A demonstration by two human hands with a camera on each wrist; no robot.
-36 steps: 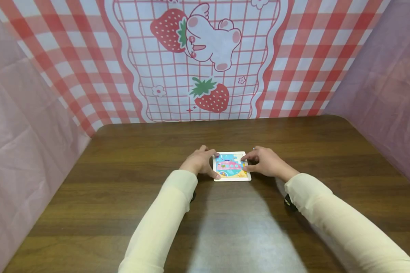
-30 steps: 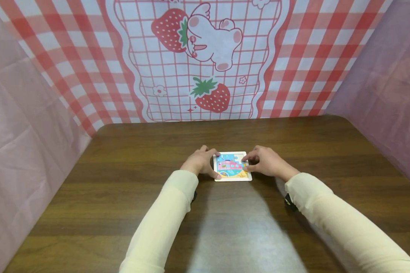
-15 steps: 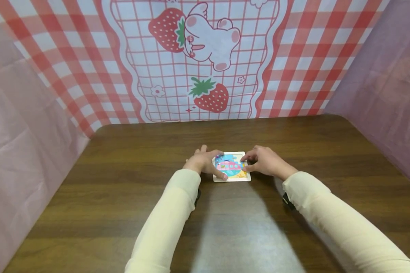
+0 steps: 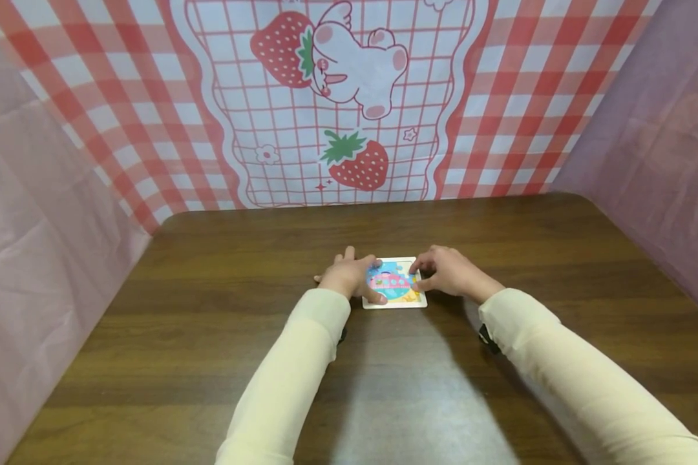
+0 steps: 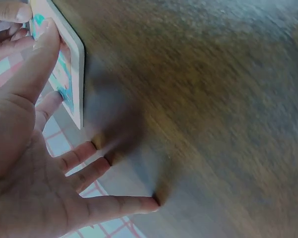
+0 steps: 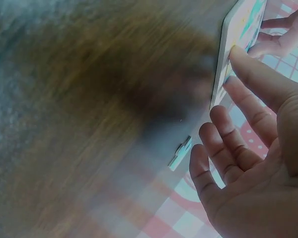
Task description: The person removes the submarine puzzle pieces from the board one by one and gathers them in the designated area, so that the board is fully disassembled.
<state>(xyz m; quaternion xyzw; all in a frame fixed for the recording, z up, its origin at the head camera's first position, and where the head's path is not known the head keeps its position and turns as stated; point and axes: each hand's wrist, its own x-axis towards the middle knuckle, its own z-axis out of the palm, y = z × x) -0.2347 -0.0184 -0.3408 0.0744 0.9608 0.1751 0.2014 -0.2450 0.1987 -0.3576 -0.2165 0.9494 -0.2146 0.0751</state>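
Note:
A small jigsaw puzzle [image 4: 391, 306] in a white frame lies flat on the table, showing a pink submarine on blue. My left hand [image 4: 349, 276] rests at its left side, thumb and index fingertip touching the picture. In the left wrist view, the other left fingers [image 5: 121, 204] spread straight towards the tabletop. At the puzzle's right edge, my right hand [image 4: 450, 271] pinches a blue and yellow puzzle piece [image 4: 415, 280] between thumb and index finger. Its remaining fingers [image 6: 221, 136] are loosely bent. The cream backing [image 4: 406, 265] shows at the upper right of the picture.
Beyond the right fingers, a small loose puzzle piece [image 6: 181, 152] lies on the table in the right wrist view; the right hand hides it in the head view. A checked strawberry cloth [image 4: 349, 161] hangs behind the brown table [image 4: 238, 245], with pink cloths at both sides.
My left hand has shifted slightly right, and its thumb and index finger reach further onto the puzzle. My right hand stays nearly in place at the right edge.

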